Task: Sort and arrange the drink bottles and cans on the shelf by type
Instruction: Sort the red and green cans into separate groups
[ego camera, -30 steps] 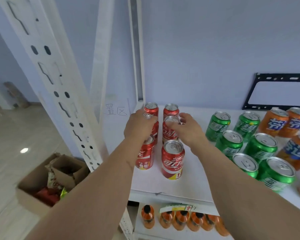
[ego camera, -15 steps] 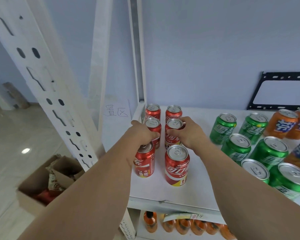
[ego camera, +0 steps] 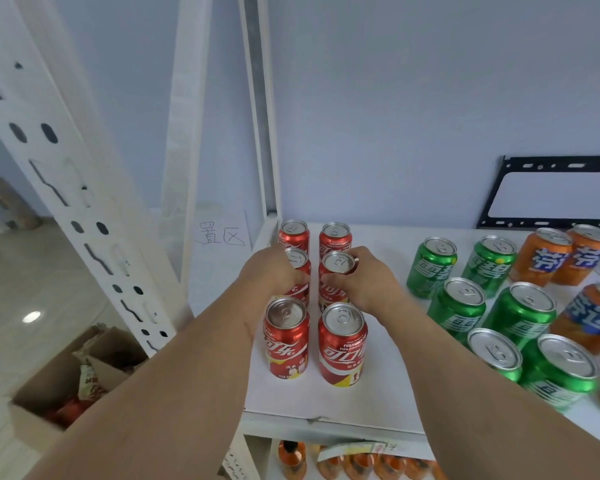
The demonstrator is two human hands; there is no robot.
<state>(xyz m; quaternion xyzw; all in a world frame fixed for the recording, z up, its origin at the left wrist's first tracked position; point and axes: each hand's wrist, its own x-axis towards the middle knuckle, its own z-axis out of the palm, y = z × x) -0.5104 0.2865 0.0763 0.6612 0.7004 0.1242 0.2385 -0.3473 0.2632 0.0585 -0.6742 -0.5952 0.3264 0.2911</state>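
Note:
Several red cola cans stand in two columns at the left end of the white shelf. My left hand grips the middle-left red can. My right hand grips the middle-right red can. Two more red cans stand in front, the left one and the right one, and two stand behind. Green cans stand in rows to the right, with orange cans beyond them.
A white perforated upright rises at the left. An open cardboard box with packets sits on the floor below it. Orange bottles line the lower shelf. A black metal bracket leans on the wall at the back right.
Both hands have stayed on the middle pair of red cans, shifting them slightly. The camera has moved closer and a little left, so the front cans show fully.

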